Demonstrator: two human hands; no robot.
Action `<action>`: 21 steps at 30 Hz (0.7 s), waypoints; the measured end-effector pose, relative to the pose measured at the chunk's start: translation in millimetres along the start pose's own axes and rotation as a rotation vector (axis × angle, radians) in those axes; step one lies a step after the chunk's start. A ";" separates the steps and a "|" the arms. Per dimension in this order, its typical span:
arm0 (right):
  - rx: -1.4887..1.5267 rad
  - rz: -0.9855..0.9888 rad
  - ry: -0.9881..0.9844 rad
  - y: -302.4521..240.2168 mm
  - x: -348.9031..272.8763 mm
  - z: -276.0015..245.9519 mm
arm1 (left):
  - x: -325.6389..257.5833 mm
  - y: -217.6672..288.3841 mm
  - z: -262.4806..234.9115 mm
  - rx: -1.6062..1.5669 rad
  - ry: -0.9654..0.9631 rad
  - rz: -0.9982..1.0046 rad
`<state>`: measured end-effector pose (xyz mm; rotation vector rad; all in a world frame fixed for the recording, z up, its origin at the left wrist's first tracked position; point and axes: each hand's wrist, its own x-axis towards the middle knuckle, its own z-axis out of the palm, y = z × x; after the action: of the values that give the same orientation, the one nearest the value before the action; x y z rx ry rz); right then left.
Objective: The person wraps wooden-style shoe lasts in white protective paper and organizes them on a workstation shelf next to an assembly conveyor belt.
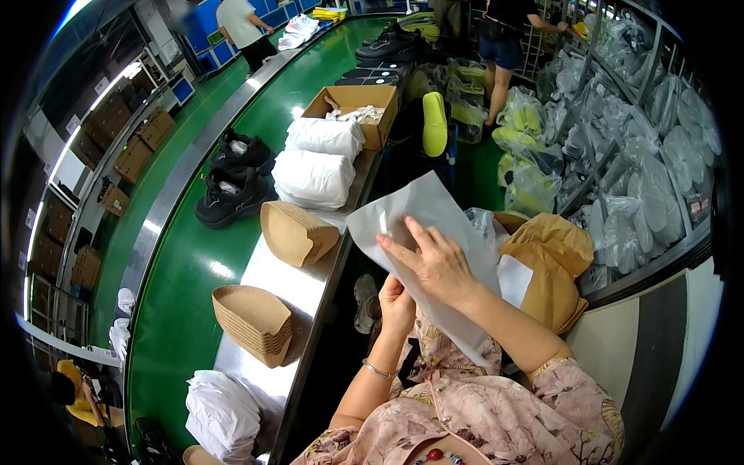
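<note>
A white sheet of thin paper point(465, 232), or a thin stack of it, is held up in front of my body. My left hand point(397, 306) is closed at its lower left edge, with the fingertips partly hidden. My right hand point(438, 267) lies on the paper's face, its index and middle fingers stretched out and apart. Left of the paper, on the metal ledge, stand two nested stacks of brown cardboard shoe inserts, a farther stack point(297, 232) and a nearer stack point(252, 322). White wrapped bundles point(314, 178) rest just beyond them.
Black sneakers point(232, 190) sit on the green conveyor belt point(186, 271). An open cardboard box point(380, 128) stands past the bundles. A brown paper bag point(546, 267) is at my right, before a metal cage point(593, 124) of bagged soles. Another person point(500, 46) stands at the back.
</note>
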<state>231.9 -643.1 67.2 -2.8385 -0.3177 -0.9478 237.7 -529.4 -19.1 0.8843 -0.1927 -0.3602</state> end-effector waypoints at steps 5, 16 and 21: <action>0.177 0.031 -0.032 0.0 0.9 -3.1 | 3.1 -2.8 -10.3 0.017 -0.113 0.025; 0.565 0.272 -0.449 27.1 7.6 -3.2 | 7.9 19.6 -8.6 0.133 -0.146 -0.293; 0.689 0.261 -0.420 30.3 5.9 -0.3 | 8.5 13.3 -16.3 0.107 -0.200 -0.298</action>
<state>243.6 -671.6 69.3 -2.3172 -0.2426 -0.1295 253.6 -513.2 -18.6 0.9848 -0.2668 -0.7224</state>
